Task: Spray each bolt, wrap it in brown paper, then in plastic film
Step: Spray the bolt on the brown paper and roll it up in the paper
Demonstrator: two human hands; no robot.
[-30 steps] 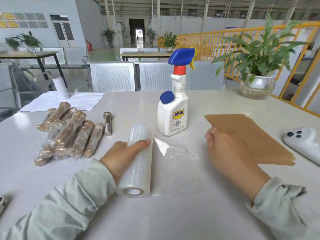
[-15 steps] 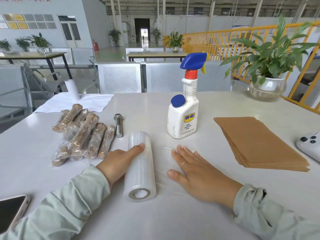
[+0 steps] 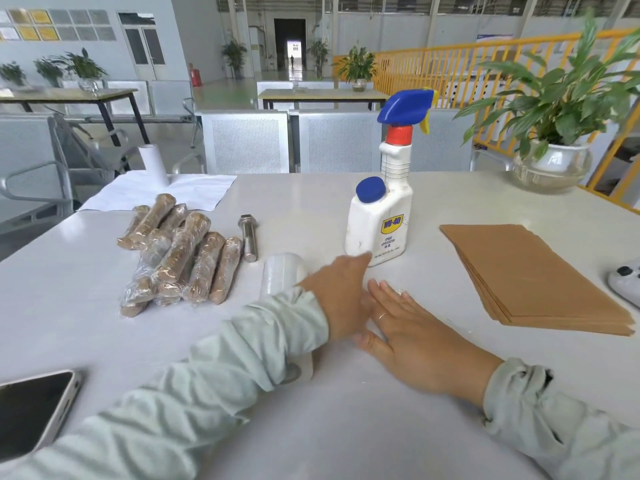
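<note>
A bare steel bolt [image 3: 248, 239] lies on the white table [image 3: 69, 282], right of a pile of several wrapped bolts [image 3: 180, 251]. The roll of plastic film [image 3: 281, 273] lies in front of it, largely hidden by my left forearm. My left hand [image 3: 341, 296] has fingers stretched out over the film sheet, its tips close to the base of the WD-40 spray bottle [image 3: 381, 223]. My right hand [image 3: 412, 336] lies flat with straight fingers, pressing the clear film sheet on the table. A stack of brown paper [image 3: 526, 271] sits at the right.
A phone [image 3: 31, 410] lies at the near left edge. A white device [image 3: 627, 280] sits at the far right edge. A potted plant [image 3: 554, 164] stands at the back right, white paper [image 3: 166, 192] with a small roll [image 3: 154, 164] at the back left.
My left hand has left the film roll and moved right across it, towards the spray bottle. My right hand dropped flat onto the film sheet and stays there. The camera view has shifted left.
</note>
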